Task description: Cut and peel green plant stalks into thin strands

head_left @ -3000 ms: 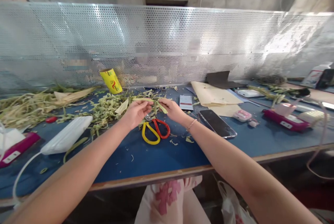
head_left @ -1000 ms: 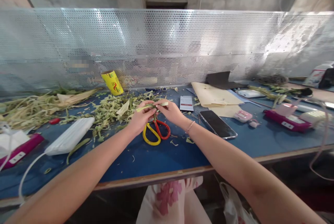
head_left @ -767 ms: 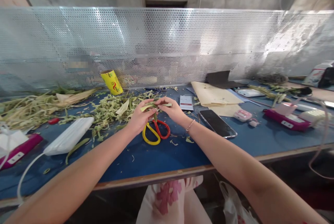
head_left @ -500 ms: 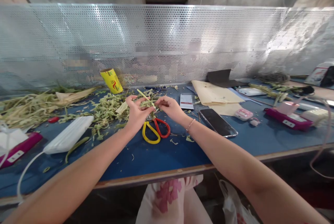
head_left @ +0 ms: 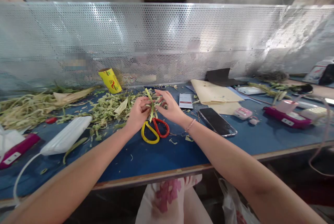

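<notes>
Between my hands is a small bunch of pale green plant strips (head_left: 152,112), with one flat strip sticking up above the fingers. My left hand (head_left: 139,112) is closed, pinching the bunch from the left. On the other side my right hand (head_left: 170,107) has its fingers curled against the same strips, thumb and fingertips close together. The fingers hide part of the bunch. Just below lie scissors with yellow and red handles (head_left: 150,139), their blades mostly covered by the hands and strips. A heap of short green plant pieces (head_left: 108,109) lies left of my left hand.
Long dried leaves (head_left: 31,109) and a white power adapter (head_left: 66,135) are at the left. A yellow tube (head_left: 111,81) leans by the perforated metal screen (head_left: 167,32). A phone (head_left: 217,121), brown paper (head_left: 216,91) and a purple power strip (head_left: 287,116) lie rightward.
The strip that slanted up to the left now stands more upright. My left hand has moved slightly right with its fingers more curled, and my right fingers have lifted over the bunch.
</notes>
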Available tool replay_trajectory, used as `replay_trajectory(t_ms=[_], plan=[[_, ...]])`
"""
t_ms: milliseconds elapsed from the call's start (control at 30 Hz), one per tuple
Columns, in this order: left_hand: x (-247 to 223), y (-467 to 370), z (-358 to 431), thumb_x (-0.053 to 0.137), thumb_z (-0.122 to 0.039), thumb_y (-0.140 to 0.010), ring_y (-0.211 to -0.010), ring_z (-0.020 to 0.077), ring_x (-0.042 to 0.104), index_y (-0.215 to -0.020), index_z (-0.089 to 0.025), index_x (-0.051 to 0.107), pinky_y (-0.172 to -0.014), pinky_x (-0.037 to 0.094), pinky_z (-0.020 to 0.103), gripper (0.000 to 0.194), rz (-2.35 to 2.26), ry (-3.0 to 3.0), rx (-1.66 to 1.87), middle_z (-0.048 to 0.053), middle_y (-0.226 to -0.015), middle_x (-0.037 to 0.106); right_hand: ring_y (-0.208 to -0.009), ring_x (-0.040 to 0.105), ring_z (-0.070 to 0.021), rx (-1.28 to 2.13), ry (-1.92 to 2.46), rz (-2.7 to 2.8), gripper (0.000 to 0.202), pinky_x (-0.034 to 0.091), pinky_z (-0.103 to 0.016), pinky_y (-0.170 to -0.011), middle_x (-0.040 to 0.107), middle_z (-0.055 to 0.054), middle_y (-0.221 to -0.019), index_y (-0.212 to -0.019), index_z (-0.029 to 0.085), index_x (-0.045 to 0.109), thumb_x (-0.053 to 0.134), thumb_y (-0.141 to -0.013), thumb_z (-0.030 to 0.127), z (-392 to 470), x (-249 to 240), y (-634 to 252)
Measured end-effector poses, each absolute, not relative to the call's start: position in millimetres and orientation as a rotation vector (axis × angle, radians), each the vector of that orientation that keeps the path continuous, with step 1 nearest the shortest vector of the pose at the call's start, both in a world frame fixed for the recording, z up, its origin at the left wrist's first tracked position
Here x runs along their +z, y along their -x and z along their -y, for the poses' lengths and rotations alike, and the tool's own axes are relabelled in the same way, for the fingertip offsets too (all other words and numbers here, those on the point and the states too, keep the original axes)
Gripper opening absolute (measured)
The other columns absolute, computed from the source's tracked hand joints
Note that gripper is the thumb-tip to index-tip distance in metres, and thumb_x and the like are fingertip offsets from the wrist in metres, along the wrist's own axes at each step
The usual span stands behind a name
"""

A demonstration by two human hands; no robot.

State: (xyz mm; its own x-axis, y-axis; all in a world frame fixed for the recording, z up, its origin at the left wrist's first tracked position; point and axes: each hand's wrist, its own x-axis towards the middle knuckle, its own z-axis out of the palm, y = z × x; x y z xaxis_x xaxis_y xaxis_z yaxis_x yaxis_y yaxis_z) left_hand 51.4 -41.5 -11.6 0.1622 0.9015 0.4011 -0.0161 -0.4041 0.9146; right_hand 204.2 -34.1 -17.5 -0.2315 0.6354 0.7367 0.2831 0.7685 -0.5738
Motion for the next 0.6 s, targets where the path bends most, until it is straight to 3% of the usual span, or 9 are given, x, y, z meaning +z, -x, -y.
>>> replay_trajectory(t_ms=[167, 300, 467, 600], plan=[[-10.3, -53.0, 45.0, 0.06, -0.013, -0.064, -0.063, 0.011, 0.057, -0.088, -0.019, 0.051, -0.061, 0.045, 0.025, 0.026, -0.974, -1.831, 1.286, 0.002, -0.086, 0.061, -0.077, 0.05, -0.0128, 0.324, 0.638, 1.879, 0.046, 0.048, -0.026, -0.06, 0.05, -0.008, -0.109, -0.121, 0.024, 0.044, 0.05, -0.077, 0.016, 43.3, -12.7, -201.4], [-15.7, -52.9, 42.2, 0.057, -0.013, -0.066, -0.067, 0.0123, 0.055, -0.081, -0.018, 0.056, -0.061, 0.045, 0.025, 0.016, -0.948, -1.982, 1.22, 0.002, -0.083, 0.055, -0.085, 0.052, -0.0145, 0.268, 0.602, 1.852, 0.011, 0.048, -0.028, -0.07, 0.053, -0.007, -0.097, -0.088, 0.02, 0.058, 0.049, -0.081, 0.022, 50.0, -7.1, -197.1], [-20.4, -50.3, 36.1, 0.062, -0.01, -0.061, -0.072, 0.0091, 0.052, -0.079, -0.018, 0.058, -0.065, 0.046, 0.023, 0.02, -0.869, -1.902, 1.325, 0.002, -0.095, 0.045, -0.079, 0.053, -0.0137, 0.312, 0.61, 1.837, 0.009, 0.047, -0.028, -0.07, 0.054, -0.004, -0.083, -0.076, 0.019, 0.056, 0.048, -0.081, 0.021, 52.7, -5.1, -195.5], [-16.0, -49.5, 37.0, 0.065, -0.009, -0.059, -0.068, 0.0079, 0.052, -0.073, -0.017, 0.055, -0.062, 0.044, 0.021, 0.019, -0.864, -1.791, 1.306, -0.001, -0.082, 0.047, -0.073, 0.053, -0.013, 0.399, 0.627, 1.824, 0.007, 0.047, -0.028, -0.068, 0.056, -0.002, -0.077, -0.076, 0.019, 0.055, 0.049, -0.08, 0.021, 52.6, -7.4, -194.7]])
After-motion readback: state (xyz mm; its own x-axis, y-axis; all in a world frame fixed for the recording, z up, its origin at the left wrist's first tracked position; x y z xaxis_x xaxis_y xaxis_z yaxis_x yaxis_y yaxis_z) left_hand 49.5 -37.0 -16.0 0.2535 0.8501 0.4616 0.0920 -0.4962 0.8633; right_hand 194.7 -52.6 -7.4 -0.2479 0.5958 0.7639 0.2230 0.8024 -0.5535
